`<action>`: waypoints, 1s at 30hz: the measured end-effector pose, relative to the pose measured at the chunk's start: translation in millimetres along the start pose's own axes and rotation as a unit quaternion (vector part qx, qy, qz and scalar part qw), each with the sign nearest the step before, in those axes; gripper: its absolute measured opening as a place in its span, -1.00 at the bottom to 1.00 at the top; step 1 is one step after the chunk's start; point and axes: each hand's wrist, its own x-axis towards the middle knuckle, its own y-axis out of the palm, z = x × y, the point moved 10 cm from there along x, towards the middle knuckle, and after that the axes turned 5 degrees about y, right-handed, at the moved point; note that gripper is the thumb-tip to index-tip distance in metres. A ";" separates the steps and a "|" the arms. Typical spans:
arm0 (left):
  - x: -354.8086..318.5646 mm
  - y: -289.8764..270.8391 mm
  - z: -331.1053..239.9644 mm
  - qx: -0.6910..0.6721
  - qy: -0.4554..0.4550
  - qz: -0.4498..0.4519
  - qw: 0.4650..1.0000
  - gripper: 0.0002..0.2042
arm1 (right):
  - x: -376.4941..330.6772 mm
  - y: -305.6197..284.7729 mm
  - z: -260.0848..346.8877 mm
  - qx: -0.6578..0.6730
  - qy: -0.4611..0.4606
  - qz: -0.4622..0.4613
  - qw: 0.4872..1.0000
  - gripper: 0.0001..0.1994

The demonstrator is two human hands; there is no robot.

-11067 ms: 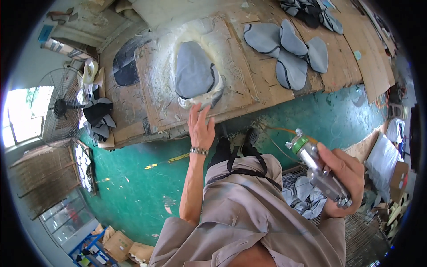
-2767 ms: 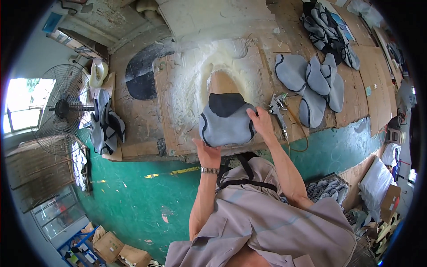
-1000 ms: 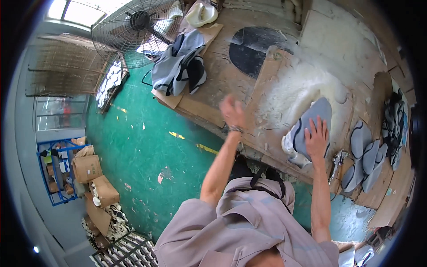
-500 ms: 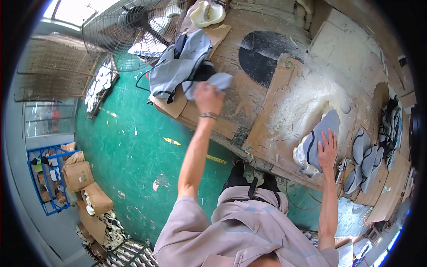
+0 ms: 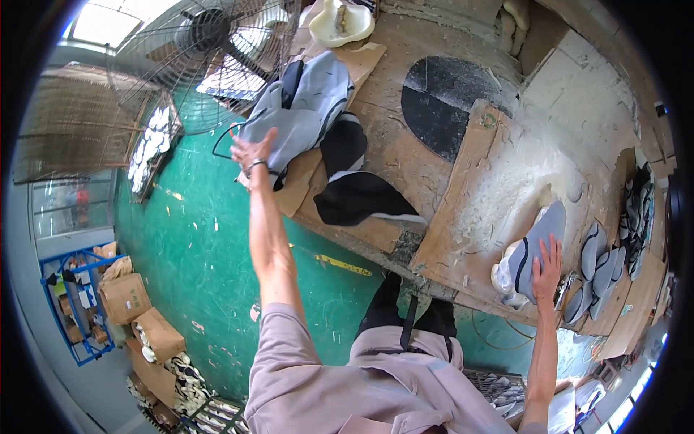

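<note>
While the right hand [image 5: 547, 269] lies on a grey cover [image 5: 536, 237], the left hand [image 5: 253, 148] spreads at a fabric pile [image 5: 307, 108]

As the right forearm reaches up from the lower edge, its hand lies with fingers apart along the right side of the grey cover, touching it without closing around it. The cover, crossed by a dark curved stripe, sits close to the near edge of the table [image 5: 340, 230], right of the middle, over a whitish foam piece [image 5: 504, 280] that shows along its left and near sides. Just right of that hand lies a metal tool [image 5: 568, 282], partly hidden, and beyond it several grey pads [image 5: 601, 269] overlap toward the table's right end.

Left along the near edge rests a black piece [image 5: 369, 199] with a pale border. The left hand is at the near left corner, fingers and thumb apart, nothing clamped in them; whether it touches the grey and black pile beside it I cannot tell. Between the pile and a powder-dusted cardboard sheet [image 5: 452, 194], farther back, is a dark rounded patch [image 5: 437, 101]. A cream shell [image 5: 341, 25] stands toward the far left corner, and a wire-caged fan [image 5: 204, 30] is past the left end.
</note>
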 end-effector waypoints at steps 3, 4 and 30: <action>4.0 49.1 23.7 -0.011 -0.134 0.139 0.981 0.17 | 1.7 3.1 -1.4 -0.008 0.006 0.007 1.000 -0.53; -10.8 69.9 -21.7 -0.045 -0.065 0.248 0.966 0.09 | -5.3 -4.6 -7.9 -0.021 0.018 0.007 1.000 -0.53; -278.1 -145.1 -239.5 -0.410 0.192 0.369 0.811 -0.26 | -9.7 -11.1 -15.2 -0.017 0.025 -0.028 0.999 -0.54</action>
